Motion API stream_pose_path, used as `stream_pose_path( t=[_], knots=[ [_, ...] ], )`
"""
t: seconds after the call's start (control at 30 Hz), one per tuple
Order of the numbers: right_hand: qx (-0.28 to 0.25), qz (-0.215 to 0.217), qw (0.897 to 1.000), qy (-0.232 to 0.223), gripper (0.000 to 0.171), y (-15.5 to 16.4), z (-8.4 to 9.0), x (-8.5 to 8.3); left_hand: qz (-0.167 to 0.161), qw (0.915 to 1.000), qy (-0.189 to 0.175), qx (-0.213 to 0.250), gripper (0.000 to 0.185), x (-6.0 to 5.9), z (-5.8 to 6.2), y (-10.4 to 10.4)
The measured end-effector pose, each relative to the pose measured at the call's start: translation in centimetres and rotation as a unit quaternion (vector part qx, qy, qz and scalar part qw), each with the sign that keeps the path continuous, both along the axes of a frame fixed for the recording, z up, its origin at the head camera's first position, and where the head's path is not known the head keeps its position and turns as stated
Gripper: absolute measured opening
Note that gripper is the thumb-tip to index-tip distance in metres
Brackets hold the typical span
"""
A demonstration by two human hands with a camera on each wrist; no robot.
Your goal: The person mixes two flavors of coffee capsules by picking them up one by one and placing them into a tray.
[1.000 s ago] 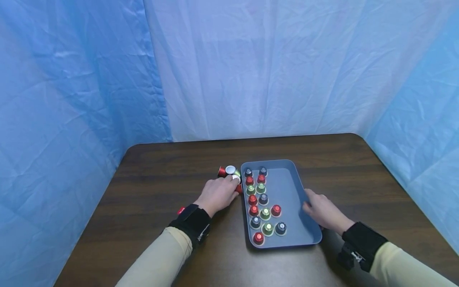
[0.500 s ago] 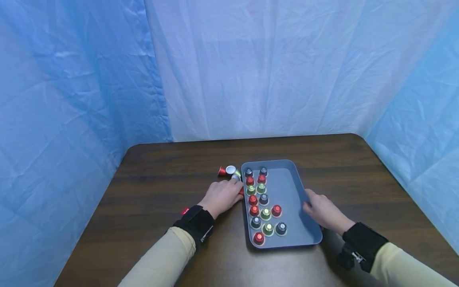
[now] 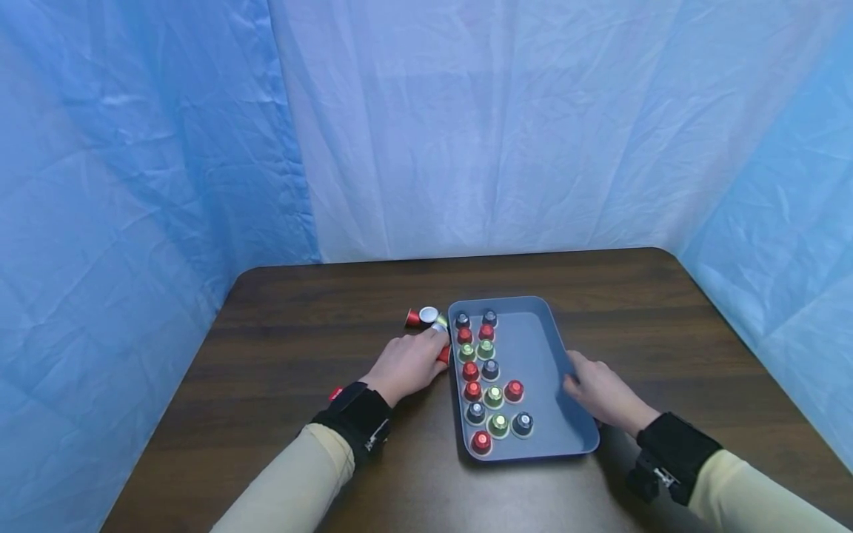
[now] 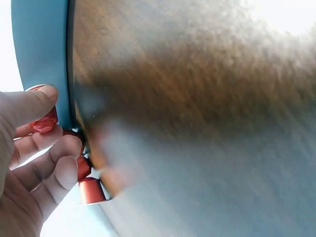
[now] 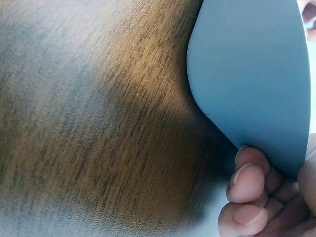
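Observation:
In the head view my left hand [image 3: 408,363] is at the left side of a blue-grey tray [image 3: 543,363]. Between thumb and fingers it pinches a red coffee capsule [image 4: 45,122], seen in the left wrist view. Just beyond the fingertips lie loose capsules, among them a red capsule [image 3: 413,318] and one with its white lid [image 3: 429,315] facing up. My right hand [image 3: 603,392] grips the tray's right edge, thumb on the rim and fingers curled below in the right wrist view. Red, green and dark capsules stand rim-down in rows along the tray's left half.
The tray rests on a dark wooden table [image 3: 320,318]. Blue sheets [image 3: 500,133] hang behind it and at both sides. In the left wrist view, more red capsules [image 4: 92,191] lie against the tray's outer wall.
My left hand has shifted slightly about the loose capsules and drawn back a little, showing more of a red capsule by the thumb. The right hand and the tray stay in place.

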State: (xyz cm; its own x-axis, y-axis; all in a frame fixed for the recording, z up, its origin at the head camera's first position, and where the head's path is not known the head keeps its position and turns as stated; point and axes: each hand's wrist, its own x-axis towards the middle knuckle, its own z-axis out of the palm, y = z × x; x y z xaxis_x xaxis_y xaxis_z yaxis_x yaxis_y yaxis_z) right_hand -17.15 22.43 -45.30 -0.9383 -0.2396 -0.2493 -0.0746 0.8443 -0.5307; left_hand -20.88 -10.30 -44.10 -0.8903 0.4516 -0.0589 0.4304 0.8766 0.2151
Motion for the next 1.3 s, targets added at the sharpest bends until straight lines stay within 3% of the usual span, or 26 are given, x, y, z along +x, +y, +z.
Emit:
stream_pose_path(
  t=[0.43,0.67,1.13,1.3],
  knots=[
    [0.005,-0.005,1.000,-0.003,0.055,-0.1,0.0,0.0,-0.021,0.9989,0.038,0.017,0.041,0.5,1.8,-1.4],
    [0.006,-0.006,1.000,-0.005,0.055,-0.2,0.1,0.0,-0.030,0.9987,0.039,0.012,0.046,1.3,3.3,-1.6],
    [0.003,-0.003,1.000,0.006,0.053,0.0,0.0,0.0,-0.075,0.9958,0.040,-0.033,0.039,1.5,6.2,-0.5],
    [0.002,-0.004,1.000,0.004,0.053,0.0,0.0,0.0,-0.114,0.9911,0.050,-0.045,0.040,2.2,6.9,0.9]
  ],
)
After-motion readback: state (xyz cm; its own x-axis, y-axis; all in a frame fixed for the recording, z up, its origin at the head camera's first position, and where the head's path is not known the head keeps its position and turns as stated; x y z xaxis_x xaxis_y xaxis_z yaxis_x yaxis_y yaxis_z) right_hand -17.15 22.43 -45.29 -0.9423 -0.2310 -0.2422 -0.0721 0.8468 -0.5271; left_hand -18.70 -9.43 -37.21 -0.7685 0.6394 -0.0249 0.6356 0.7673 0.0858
